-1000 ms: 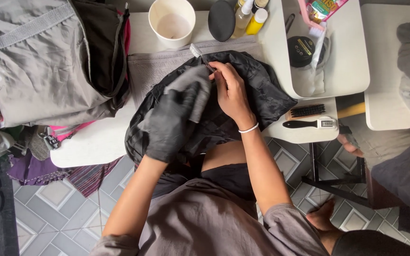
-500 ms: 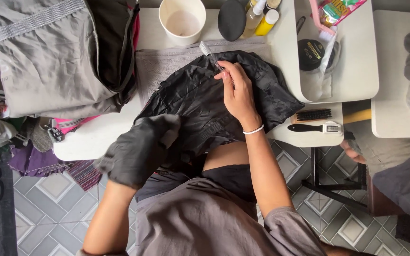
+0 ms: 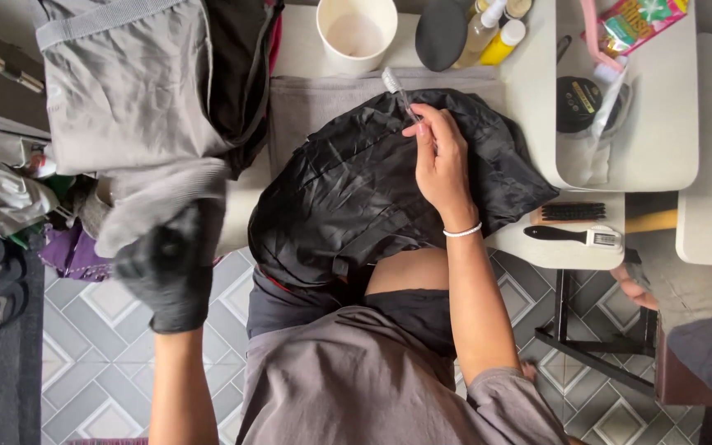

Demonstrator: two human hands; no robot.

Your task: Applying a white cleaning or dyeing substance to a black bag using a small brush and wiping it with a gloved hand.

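Observation:
A crumpled black bag point(image 3: 356, 185) lies on my lap and against the white table point(image 3: 661, 156). My right hand point(image 3: 440, 161), bare with a white band at the wrist, rests on top of the bag and pinches a slim clear-handled brush point(image 3: 395, 89) that points toward the table. My left hand point(image 3: 166, 268) wears a black glove and is out to the left over the tiled floor, gripping a grey cloth point(image 3: 154, 202) that looks blurred.
A white cup point(image 3: 356, 33), a black oval sponge point(image 3: 441, 33), small bottles point(image 3: 488, 29), a black tin point(image 3: 583, 103) and two brushes point(image 3: 574, 224) sit on the table. A grey backpack point(image 3: 133, 91) stands at left. Another person's hand point(image 3: 636, 288) shows at right.
My gloved left hand has swung off the black bag, down and out to the left, carrying the grey cloth. My right hand stays on the bag with the brush.

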